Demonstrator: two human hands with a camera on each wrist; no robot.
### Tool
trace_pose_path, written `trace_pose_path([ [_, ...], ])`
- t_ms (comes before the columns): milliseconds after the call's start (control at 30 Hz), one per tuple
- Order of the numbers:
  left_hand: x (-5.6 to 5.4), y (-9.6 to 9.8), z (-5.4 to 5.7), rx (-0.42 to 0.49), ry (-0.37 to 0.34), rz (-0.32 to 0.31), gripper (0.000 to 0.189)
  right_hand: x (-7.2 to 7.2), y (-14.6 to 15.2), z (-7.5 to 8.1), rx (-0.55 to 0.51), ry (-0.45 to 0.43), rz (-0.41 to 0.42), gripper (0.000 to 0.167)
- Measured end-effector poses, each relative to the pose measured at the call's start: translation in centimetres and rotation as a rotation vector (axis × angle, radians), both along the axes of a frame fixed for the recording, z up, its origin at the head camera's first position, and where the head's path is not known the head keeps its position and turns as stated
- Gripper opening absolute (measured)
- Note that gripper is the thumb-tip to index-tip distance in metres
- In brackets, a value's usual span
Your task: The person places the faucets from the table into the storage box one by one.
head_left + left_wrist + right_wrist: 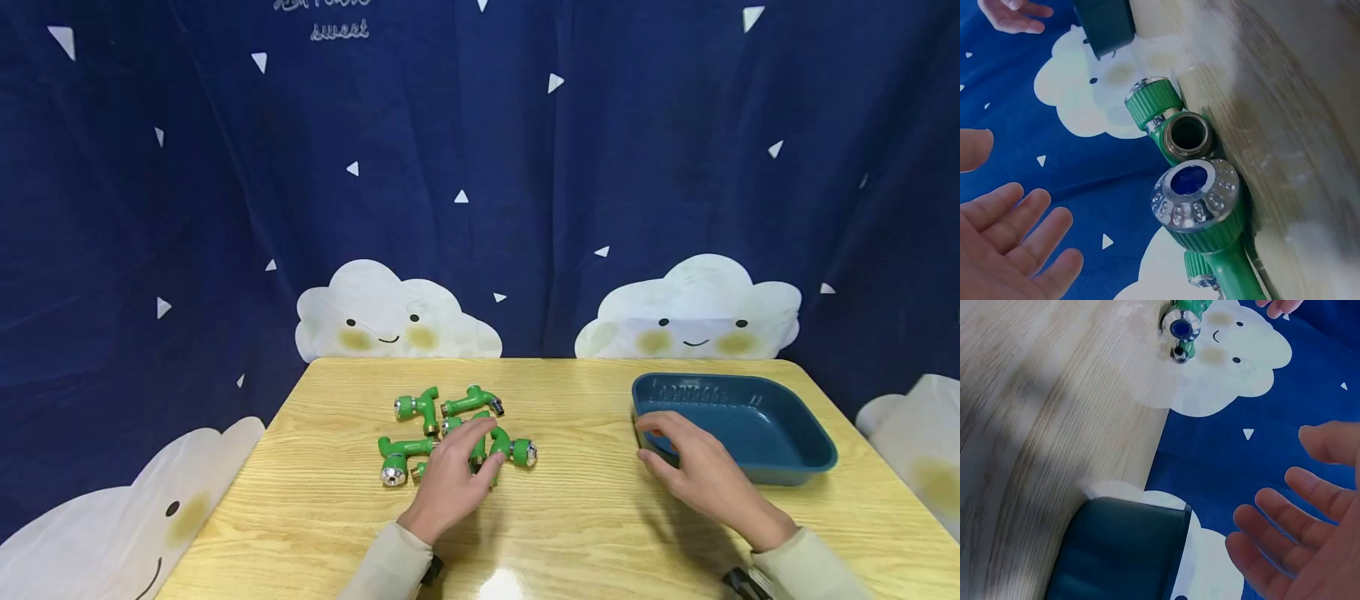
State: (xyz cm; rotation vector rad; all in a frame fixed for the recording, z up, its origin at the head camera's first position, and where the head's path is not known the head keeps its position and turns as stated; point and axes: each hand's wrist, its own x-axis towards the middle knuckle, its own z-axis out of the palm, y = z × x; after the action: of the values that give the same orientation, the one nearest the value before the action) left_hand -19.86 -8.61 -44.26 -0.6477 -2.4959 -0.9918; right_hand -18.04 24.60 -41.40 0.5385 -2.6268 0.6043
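Several green plastic taps with silver-rimmed knobs lie in a loose group left of the table's middle; one tap (pixel 405 454) is at the group's left front, another tap (pixel 514 448) at its right. My left hand (pixel 452 479) hovers over the near side of the group, fingers relaxed and holding nothing, hiding part of some taps. In the left wrist view a tap knob (pixel 1196 194) is close by, apart from the fingers (pixel 1041 231). Over the left edge of a dark teal basin (pixel 757 425) is my right hand (pixel 697 471), its fingers (pixel 1285 531) loosely spread with nothing in them.
The wooden table (pixel 585 517) carries the taps on its left half and the basin at its right. Behind it hangs a dark blue curtain (pixel 525 167) printed with clouds and white triangles.
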Motion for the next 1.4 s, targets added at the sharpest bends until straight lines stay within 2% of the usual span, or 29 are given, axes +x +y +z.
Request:
trace_pose_path([
  [200,0.0,-0.2,0.0,-0.001,0.004,0.008,0.043,-0.1,0.6,0.2,0.011,-0.032,-0.016,0.033],
  [500,0.0,-0.3,-0.1,-0.020,0.027,0.006,0.043,-0.4,1.8,0.1,0.022,-0.026,-0.037,0.034],
  [933,0.1,-0.4,0.1,-0.014,-0.017,-0.001,0.043,-0.8,4.5,0.1,0.031,0.025,-0.078,0.032],
  [1400,0.2,-0.7,-0.3,-0.018,-0.046,-0.006,0.042,-1.3,8.2,0.4,0.025,-0.119,-0.160,0.035],
])
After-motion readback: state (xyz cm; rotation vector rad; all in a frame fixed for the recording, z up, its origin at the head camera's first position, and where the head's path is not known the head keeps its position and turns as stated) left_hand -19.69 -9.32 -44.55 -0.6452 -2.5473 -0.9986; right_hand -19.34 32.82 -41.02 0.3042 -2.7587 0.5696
